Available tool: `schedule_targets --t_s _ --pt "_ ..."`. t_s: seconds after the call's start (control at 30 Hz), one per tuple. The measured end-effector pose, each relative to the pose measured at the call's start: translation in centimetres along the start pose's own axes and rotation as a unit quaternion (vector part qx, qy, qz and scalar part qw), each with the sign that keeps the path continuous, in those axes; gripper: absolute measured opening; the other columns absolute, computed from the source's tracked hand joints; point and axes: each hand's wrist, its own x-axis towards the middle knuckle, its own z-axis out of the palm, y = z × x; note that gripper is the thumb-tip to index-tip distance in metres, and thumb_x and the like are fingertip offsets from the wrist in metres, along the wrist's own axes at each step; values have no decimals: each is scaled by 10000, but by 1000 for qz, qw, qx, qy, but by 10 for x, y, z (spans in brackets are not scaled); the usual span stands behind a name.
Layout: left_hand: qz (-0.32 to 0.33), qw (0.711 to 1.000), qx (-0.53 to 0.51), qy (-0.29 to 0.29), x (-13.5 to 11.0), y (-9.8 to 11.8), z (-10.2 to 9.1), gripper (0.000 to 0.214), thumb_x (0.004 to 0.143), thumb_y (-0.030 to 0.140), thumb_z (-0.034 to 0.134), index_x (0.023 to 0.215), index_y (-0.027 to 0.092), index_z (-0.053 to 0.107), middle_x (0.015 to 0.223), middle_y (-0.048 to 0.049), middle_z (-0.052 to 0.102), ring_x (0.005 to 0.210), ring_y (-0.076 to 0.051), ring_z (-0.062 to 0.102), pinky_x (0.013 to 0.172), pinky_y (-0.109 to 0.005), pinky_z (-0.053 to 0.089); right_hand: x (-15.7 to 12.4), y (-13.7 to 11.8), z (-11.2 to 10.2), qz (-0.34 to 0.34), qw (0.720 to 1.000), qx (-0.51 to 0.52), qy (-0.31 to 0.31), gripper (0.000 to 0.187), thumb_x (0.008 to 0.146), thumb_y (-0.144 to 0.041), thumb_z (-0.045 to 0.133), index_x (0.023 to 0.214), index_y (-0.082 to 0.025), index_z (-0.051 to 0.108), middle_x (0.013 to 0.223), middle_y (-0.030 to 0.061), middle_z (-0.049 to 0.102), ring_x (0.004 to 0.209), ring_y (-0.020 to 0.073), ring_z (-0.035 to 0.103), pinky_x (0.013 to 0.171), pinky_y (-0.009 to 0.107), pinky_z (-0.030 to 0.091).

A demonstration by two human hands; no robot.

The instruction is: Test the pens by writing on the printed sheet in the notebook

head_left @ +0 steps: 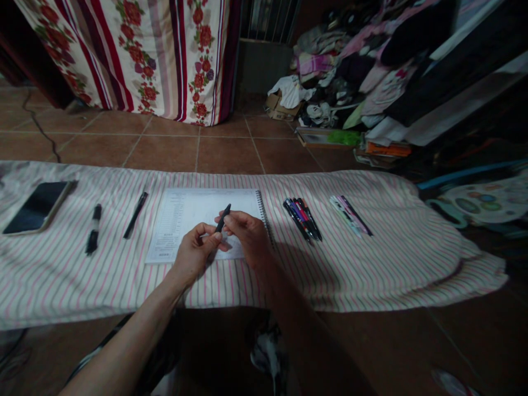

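Both hands meet over a spiral notebook point(193, 212) lying open on a striped cloth point(371, 264). My left hand point(196, 250) and my right hand point(247, 234) pinch a black pen point(223, 218) between them, its tip pointing up and away. The fingers of each hand are closed round the pen's lower part, which they hide.
Left of the notebook lie a black pen point(136, 214), a black marker point(93, 229) and a phone point(37, 207). To the right lie a bunch of pens point(302, 219) and a second lighter bunch point(350, 215). Clothes pile point(350, 66) at far right; floral cloth point(144, 55) behind.
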Motion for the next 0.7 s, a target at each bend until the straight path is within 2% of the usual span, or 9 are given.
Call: schedule_targets --t_s 0.23,0.43,0.7 --pt "-6 1000 -1 -2 -2 2 0 222 696 329 684 752 171 538 568 -13 678 551 -122 594 603 -240 403 1 2 -3 8 999 28 -24 263 736 -380 631 913 -206 716 909 51 729 615 101 560 569 246 452" --pt "-7 1000 10 -12 -1 2 -1 215 717 341 669 759 175 539 557 -9 668 551 -121 586 559 -224 382 0 -1 -5 6 999 39 -31 339 768 -393 610 1048 -212 670 963 63 722 655 105 572 510 219 408" --pt "-23 1000 4 -12 -3 6 0 261 685 365 694 771 178 534 543 -15 665 534 -134 590 532 -228 389 -2 -4 -4 -2 999 33 -11 296 785 -387 588 989 -198 687 939 65 722 632 102 536 479 224 364"
